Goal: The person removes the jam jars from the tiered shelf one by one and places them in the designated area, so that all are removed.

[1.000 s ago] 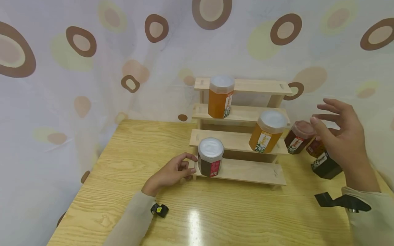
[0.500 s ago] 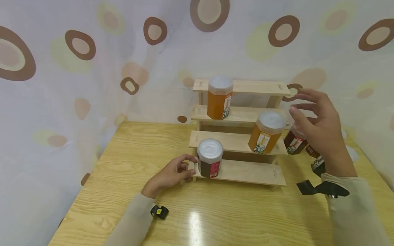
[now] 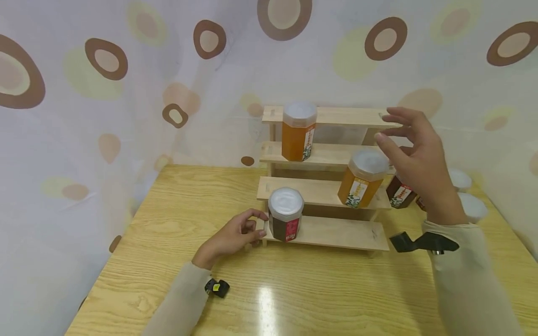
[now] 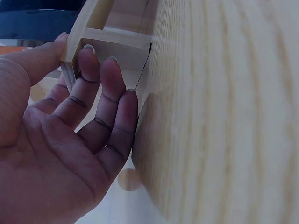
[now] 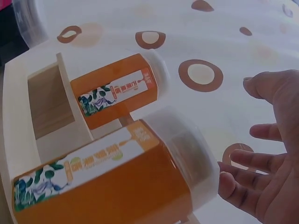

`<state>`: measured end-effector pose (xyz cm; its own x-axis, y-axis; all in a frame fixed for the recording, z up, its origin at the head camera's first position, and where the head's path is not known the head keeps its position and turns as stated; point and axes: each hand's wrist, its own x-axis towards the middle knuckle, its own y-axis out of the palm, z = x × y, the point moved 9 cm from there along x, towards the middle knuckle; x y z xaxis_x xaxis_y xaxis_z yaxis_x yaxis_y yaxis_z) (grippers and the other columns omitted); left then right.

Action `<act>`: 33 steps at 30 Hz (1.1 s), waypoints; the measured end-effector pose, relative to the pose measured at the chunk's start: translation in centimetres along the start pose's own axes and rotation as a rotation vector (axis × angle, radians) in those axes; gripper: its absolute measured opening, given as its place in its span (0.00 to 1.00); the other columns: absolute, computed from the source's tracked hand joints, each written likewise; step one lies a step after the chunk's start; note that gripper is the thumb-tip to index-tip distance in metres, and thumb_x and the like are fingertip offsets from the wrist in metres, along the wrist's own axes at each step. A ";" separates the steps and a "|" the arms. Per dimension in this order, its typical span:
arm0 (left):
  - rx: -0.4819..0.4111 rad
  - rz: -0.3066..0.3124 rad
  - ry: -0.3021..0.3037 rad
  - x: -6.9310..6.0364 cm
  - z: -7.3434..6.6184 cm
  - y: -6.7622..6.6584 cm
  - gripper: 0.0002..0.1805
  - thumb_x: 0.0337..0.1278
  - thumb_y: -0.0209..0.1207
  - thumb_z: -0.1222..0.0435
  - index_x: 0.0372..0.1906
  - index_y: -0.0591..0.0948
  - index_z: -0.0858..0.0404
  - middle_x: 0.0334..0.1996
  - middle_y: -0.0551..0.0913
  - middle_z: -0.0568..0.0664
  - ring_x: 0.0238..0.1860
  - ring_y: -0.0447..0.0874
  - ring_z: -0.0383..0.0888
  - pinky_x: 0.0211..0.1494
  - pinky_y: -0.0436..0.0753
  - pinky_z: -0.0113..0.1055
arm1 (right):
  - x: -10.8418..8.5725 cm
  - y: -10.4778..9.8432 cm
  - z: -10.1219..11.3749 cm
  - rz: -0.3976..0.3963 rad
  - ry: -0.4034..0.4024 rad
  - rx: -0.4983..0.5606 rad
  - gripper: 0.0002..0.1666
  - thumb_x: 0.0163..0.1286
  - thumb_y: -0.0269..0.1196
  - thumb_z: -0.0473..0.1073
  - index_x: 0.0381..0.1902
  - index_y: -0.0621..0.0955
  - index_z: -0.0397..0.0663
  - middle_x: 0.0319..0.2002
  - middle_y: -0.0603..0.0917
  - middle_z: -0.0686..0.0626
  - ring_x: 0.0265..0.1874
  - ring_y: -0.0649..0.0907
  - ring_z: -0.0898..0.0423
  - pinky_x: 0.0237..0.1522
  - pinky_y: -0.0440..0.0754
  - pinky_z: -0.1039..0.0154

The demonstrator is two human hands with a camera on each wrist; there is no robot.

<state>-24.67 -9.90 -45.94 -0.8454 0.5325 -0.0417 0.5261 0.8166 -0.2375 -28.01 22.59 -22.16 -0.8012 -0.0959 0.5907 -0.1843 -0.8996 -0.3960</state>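
Matt, pale wooden shelves (image 3: 336,233) bear smooth, plastic-looking jars (image 3: 294,141) with cloudy plastic lids (image 3: 286,203) and paper-like labels (image 3: 358,192); before me, the glossy wood-grain tabletop (image 3: 328,289) throws back light beneath matt cloth sleeves (image 3: 178,298), the backdrop (image 3: 235,102) smooth but faintly creased.

Shows orange in two jars (image 3: 362,181), yellow wood grain across the table (image 3: 336,294), brown rings over the white backdrop (image 3: 235,93).

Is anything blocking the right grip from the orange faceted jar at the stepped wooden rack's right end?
Nothing visible: no object shows between the right grip and the white-lidded orange faceted jar. The dark faceted jar stands beside the stepped wooden rack, outside that gap.
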 end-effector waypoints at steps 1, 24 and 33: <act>-0.005 0.001 -0.004 0.0 0.0 0.0 0.19 0.75 0.59 0.70 0.65 0.72 0.64 0.23 0.74 0.50 0.31 0.80 0.51 0.33 0.76 0.34 | 0.1 0.2 0.1 0.002 -0.005 0.001 0.30 0.74 0.63 0.35 0.71 0.74 0.52 0.63 0.77 0.50 0.55 0.81 0.58 0.38 0.80 0.74; -0.004 0.010 0.029 0.3 -0.2 0.2 0.18 0.74 0.59 0.71 0.64 0.72 0.66 0.24 0.74 0.66 0.30 0.81 0.54 0.35 0.78 0.35 | 2.5 5.2 1.4 0.103 -0.015 0.013 0.31 0.74 0.65 0.38 0.72 0.72 0.50 0.64 0.76 0.49 0.56 0.82 0.54 0.39 0.79 0.71; -0.002 0.009 0.022 0.3 -0.2 0.1 0.18 0.74 0.59 0.71 0.64 0.73 0.65 0.23 0.73 0.63 0.30 0.81 0.54 0.34 0.78 0.35 | 3.0 8.1 1.7 0.211 0.050 -0.032 0.34 0.76 0.66 0.47 0.74 0.69 0.51 0.68 0.73 0.44 0.62 0.80 0.44 0.50 0.82 0.58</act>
<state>-24.86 -9.59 -45.82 -0.8384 0.5446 -0.0226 0.5340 0.8122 -0.2349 -30.94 14.30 -22.36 -0.8507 -0.2586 0.4576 -0.0270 -0.8480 -0.5293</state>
